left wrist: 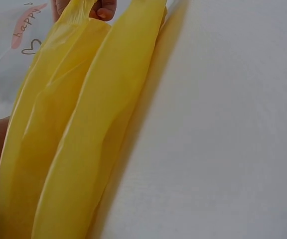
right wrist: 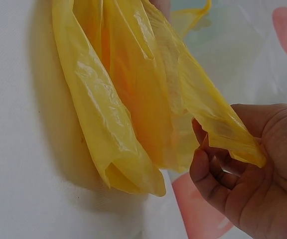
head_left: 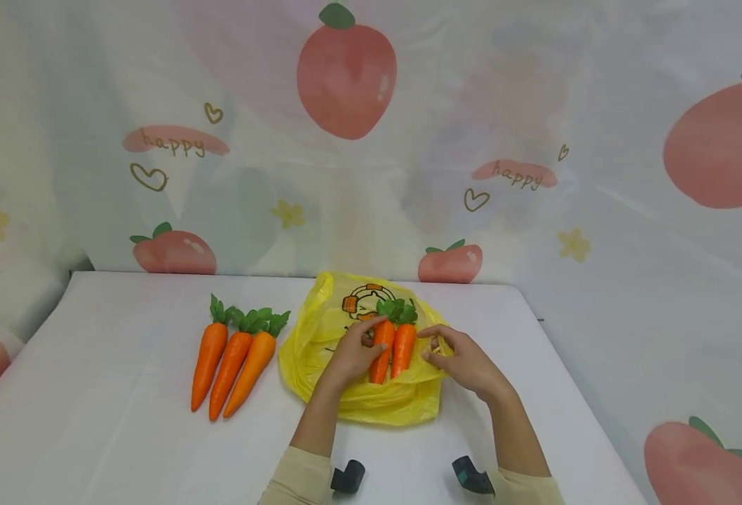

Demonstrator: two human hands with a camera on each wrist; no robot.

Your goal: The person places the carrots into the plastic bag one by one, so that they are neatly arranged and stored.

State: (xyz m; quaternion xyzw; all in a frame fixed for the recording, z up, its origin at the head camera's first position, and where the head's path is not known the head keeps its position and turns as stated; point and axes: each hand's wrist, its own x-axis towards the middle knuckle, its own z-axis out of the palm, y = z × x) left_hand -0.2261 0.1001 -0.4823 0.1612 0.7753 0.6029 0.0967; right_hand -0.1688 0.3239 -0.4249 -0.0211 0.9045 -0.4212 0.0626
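Note:
A yellow plastic bag (head_left: 311, 354) with a printed cartoon lies on the table, its mouth facing the person. Two orange carrots with green leafy tops, the left carrot (head_left: 381, 361) and the right carrot (head_left: 402, 351), lie side by side at its mouth. My left hand (head_left: 353, 354) holds the left carrot, index finger near the leaves and thumb on its side; the bag hides most of this hand in the left wrist view. At the bag's right edge, my right hand (head_left: 466, 361) pinches the thin plastic, which drapes over its fingers (right wrist: 211, 181) in the right wrist view.
Three more carrots (head_left: 232, 365) with green tops lie together on the white table (head_left: 125, 393), left of the bag. Behind the table hangs a pale cloth backdrop (head_left: 251, 70) printed with peaches and hearts. Dark cameras (head_left: 348, 477) sit at both wrists.

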